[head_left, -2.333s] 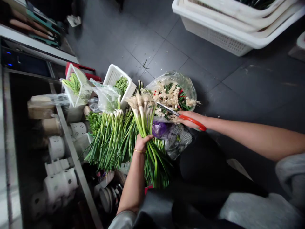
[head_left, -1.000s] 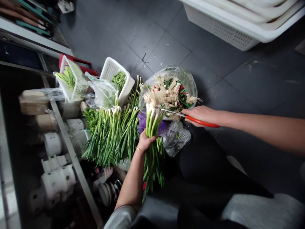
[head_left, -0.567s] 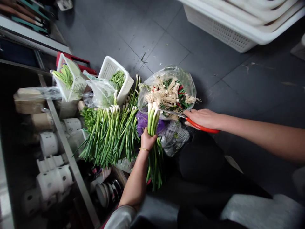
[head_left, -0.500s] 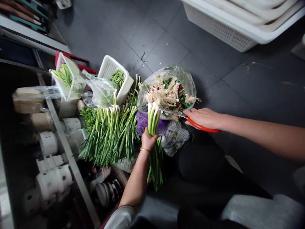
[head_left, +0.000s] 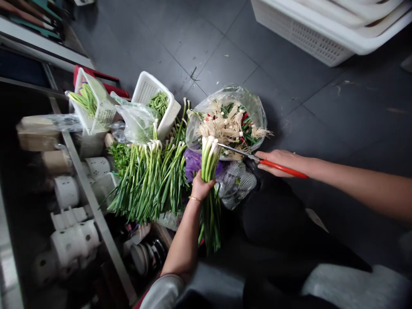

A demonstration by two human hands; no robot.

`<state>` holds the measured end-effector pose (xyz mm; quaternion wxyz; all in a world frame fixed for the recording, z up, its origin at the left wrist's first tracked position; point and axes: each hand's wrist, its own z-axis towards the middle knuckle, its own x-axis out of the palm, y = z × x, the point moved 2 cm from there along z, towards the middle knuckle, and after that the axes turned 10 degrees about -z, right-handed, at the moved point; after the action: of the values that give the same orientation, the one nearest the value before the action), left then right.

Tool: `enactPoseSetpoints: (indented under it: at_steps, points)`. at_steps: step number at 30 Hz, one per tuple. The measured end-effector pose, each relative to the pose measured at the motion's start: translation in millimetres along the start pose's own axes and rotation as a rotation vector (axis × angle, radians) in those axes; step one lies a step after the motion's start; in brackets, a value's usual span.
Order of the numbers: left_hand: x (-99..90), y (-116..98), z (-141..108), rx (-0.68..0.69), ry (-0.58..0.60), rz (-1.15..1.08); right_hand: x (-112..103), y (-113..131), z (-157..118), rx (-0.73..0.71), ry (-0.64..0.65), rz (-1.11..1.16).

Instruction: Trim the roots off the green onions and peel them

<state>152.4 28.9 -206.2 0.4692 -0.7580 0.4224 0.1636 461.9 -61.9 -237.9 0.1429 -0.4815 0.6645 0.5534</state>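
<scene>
My left hand (head_left: 202, 186) is wrapped round a bunch of green stalks (head_left: 210, 159) with white bulb ends pointing up. In my right hand (head_left: 277, 161) are scissors (head_left: 283, 168) with red handles; their blades point left, and the tip is beside the white ends of the bunch. Behind the bunch lies a clear plastic bag (head_left: 259, 112) holding cut roots (head_left: 222, 124) and green and red scraps. More green stalks (head_left: 144, 180) with white ends lie in a wide row left of my left hand.
White baskets (head_left: 141, 88) (head_left: 107, 112) with green vegetables stand at the upper left, near a red stool (head_left: 111, 78). Stacked white crates (head_left: 302, 32) are at the upper right. A metal shelf edge (head_left: 93, 201) runs down the left, beside white containers (head_left: 66, 191).
My right hand and the scissors have shifted slightly right. The bunch in my left hand has moved slightly right, and the camera view has shifted a little.
</scene>
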Motion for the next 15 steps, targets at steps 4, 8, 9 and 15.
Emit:
enactPoseSetpoints:
  at_steps: [4, 8, 9, 15]
  points:
    - [-15.2, 0, -1, -0.004, -0.076, 0.220, -4, -9, -15, 0.010, 0.055, 0.211]
    - [-9.4, -11, -10, -0.044, -0.032, 0.518, -14, -11, -6, -0.096, 0.055, 0.171]
    - [-5.7, -13, -13, -0.051, -0.020, 0.569, -16, -11, -2, -0.115, 0.058, 0.156]
    - [6.5, -11, -15, -0.066, 0.007, 0.790, -12, -8, 3, -0.082, 0.103, 0.092]
